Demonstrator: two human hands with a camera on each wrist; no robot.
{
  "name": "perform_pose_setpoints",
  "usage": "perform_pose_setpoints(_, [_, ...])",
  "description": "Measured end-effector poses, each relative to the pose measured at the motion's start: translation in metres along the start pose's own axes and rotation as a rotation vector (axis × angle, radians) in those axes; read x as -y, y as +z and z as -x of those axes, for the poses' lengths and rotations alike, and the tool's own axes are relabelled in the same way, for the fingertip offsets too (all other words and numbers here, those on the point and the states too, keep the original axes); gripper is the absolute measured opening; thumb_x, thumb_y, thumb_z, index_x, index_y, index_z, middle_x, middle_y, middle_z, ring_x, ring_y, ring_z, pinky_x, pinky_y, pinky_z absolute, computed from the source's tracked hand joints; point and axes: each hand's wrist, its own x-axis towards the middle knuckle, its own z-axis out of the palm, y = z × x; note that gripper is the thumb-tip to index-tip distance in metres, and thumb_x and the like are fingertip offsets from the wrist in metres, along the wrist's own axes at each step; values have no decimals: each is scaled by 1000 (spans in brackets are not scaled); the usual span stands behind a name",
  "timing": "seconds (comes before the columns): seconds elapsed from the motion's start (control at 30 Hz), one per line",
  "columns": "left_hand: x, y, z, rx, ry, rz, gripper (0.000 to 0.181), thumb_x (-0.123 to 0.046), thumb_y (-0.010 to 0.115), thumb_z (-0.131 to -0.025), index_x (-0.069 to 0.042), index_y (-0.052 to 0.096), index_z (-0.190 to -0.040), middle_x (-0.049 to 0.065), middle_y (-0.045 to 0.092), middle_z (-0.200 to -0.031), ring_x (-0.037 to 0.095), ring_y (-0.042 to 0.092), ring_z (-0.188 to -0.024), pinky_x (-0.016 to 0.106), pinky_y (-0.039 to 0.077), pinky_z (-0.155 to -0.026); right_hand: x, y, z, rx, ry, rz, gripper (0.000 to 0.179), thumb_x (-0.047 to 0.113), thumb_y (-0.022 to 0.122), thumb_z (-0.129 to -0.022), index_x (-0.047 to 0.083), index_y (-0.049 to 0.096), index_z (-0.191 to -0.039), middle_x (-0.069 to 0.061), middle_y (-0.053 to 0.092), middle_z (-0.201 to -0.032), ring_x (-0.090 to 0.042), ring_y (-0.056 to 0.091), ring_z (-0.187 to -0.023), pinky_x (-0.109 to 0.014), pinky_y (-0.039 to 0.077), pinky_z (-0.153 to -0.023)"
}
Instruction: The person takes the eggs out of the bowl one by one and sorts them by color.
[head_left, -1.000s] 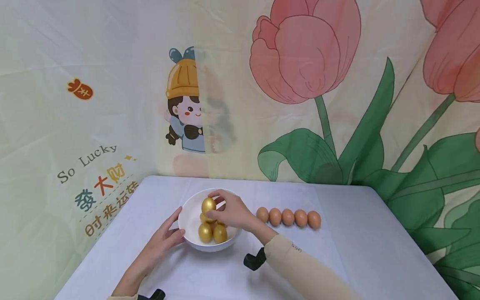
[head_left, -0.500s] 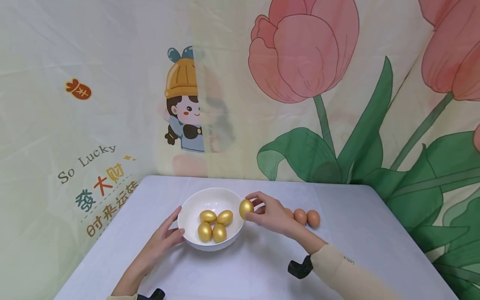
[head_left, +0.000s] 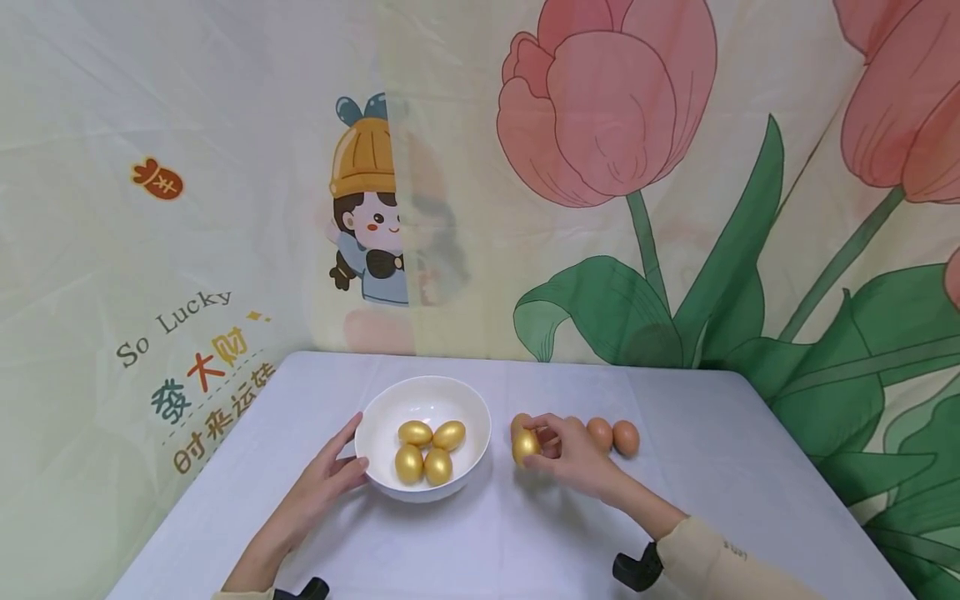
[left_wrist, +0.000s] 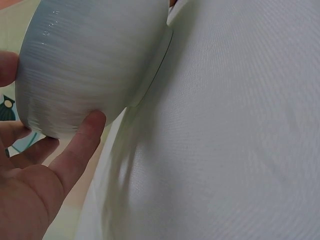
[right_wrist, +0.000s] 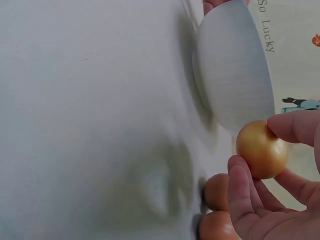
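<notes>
A white bowl [head_left: 475, 454] stands on the table with several golden eggs [head_left: 438, 467] inside. My left hand [head_left: 328, 473] rests against the bowl's left side, its fingers spread and fairly straight. In the left wrist view the fingertips [left_wrist: 94, 120] touch the bowl's smooth outer wall [left_wrist: 95, 65]. To the right of the bowl, my right hand [head_left: 573, 454] pinches another golden egg [head_left: 525, 448] between thumb and fingers. In the right wrist view this golden egg [right_wrist: 261, 150] is above the table, close to a row of brown eggs [head_left: 626, 438]. The hand partly hides that row.
A white cloth covers the table [head_left: 420, 550]. Behind it hangs a backdrop [head_left: 472, 333] printed with tulips and a cartoon figure. Black wrist mounts [head_left: 637, 568] sit at both wrists.
My right hand has lifted a golden egg out of the bowl and carried it right, then lower, to the front of the brown eggs. The left hand has stayed at the bowl.
</notes>
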Motion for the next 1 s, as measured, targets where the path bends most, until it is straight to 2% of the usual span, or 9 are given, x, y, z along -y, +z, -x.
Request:
perform_pose_setpoints(0.3, [1,0,1,-8,-6,-2,80,-27,65,-107,-24,18,-172,16,10,-178,43,50,-145,37,60,-104,-16,10,3,14,-13,-35,47,17,88,-86,10,66,-127,-8,68,-111,-23,63,-93,-24,56,-75])
perform_pose_setpoints(0.6, [2,0,1,-9,0,-9,79,-29,65,-107,-24,19,-172,16,12,-178,42,52,-143,36,60,-104,-23,20,4,2,-41,13,50,15,87,-83,7,68,-129,-6,66,-104,-19,63,-85,-21,56,-68])
perform_pose_setpoints(1.0, [3,0,-1,2,17,-5,78,-29,63,-108,-25,18,-172,15,9,-178,43,50,-145,34,60,-104,-26,26,3,-8,-84,51,47,12,86,-83,4,68,-126,-4,67,-99,-24,63,-83,-21,54,-64])
